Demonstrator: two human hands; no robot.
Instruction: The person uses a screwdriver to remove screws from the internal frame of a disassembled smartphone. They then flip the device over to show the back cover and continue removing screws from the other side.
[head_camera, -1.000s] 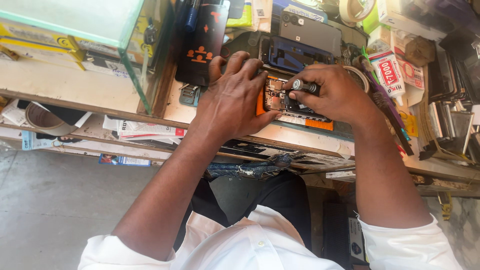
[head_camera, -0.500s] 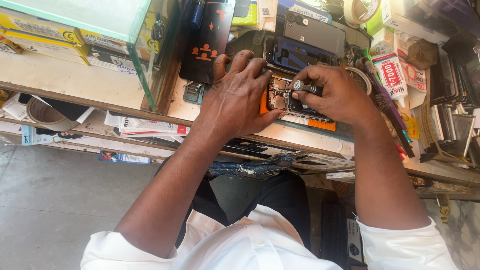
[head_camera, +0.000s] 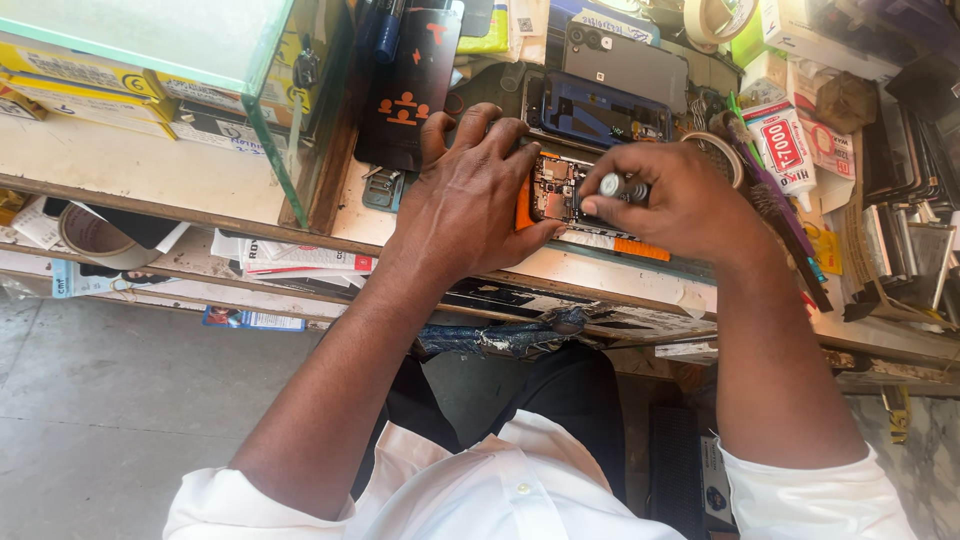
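An opened phone (head_camera: 556, 190) with an orange frame and bare circuit board lies on the workbench. My left hand (head_camera: 468, 195) rests flat over its left side and pins it down. My right hand (head_camera: 680, 200) grips a small silver-handled screwdriver (head_camera: 622, 186), tip pointing down at the board. Both forearms reach up from the white shirt at the bottom.
Behind the phone lie a blue phone (head_camera: 602, 110) and a grey phone back (head_camera: 625, 60). A black card with orange figures (head_camera: 408, 85) stands left. A glue tube (head_camera: 786, 150), tape rolls (head_camera: 712, 18) and stacked parts fill the right. A glass case (head_camera: 150, 40) sits far left.
The view has shifted slightly. My hands stay on the phone; the right hand's fingers have turned a little on the screwdriver.
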